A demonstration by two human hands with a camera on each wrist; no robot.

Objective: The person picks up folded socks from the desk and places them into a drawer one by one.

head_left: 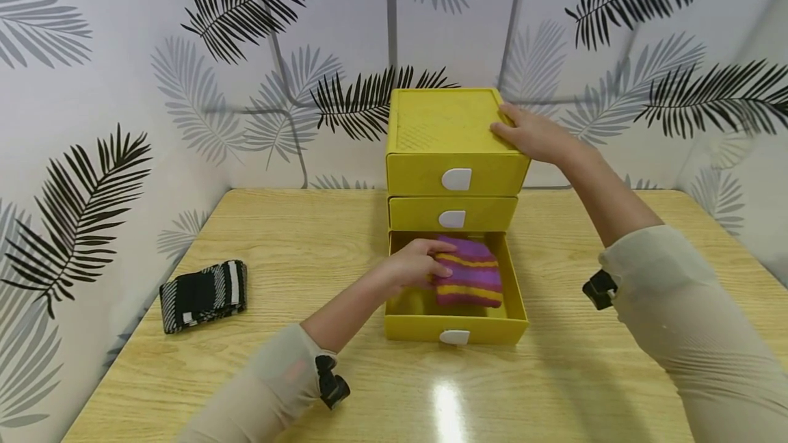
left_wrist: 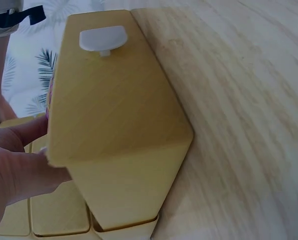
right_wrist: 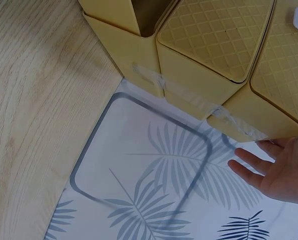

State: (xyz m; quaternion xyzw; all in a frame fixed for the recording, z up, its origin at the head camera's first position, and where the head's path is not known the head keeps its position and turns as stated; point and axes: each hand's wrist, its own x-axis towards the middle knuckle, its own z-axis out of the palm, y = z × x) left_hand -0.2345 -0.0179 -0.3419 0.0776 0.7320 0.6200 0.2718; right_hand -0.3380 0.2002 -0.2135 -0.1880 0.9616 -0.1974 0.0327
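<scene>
A yellow three-drawer unit [head_left: 452,122] stands at the back of the table, its bottom drawer [head_left: 406,328] pulled out. Inside that drawer lies a folded knit cloth [head_left: 470,275], purple with yellow and pink stripes. My left hand [head_left: 414,266] reaches over the drawer's left side and pinches the cloth's left edge between thumb and fingers. In the left wrist view the drawer wall hides most of the cloth and the fingertips. My right hand [head_left: 534,134] rests on the unit's top right edge, its fingers [right_wrist: 249,175] loosely extended in the right wrist view.
A folded black and white knit cloth [head_left: 203,296] lies on the wooden table [head_left: 295,245] at the left. The two upper drawers, with white pull tabs [head_left: 456,179], are closed. Behind the unit is a leaf-patterned wall [head_left: 345,19]. Clear tape [right_wrist: 189,95] runs along the unit's side.
</scene>
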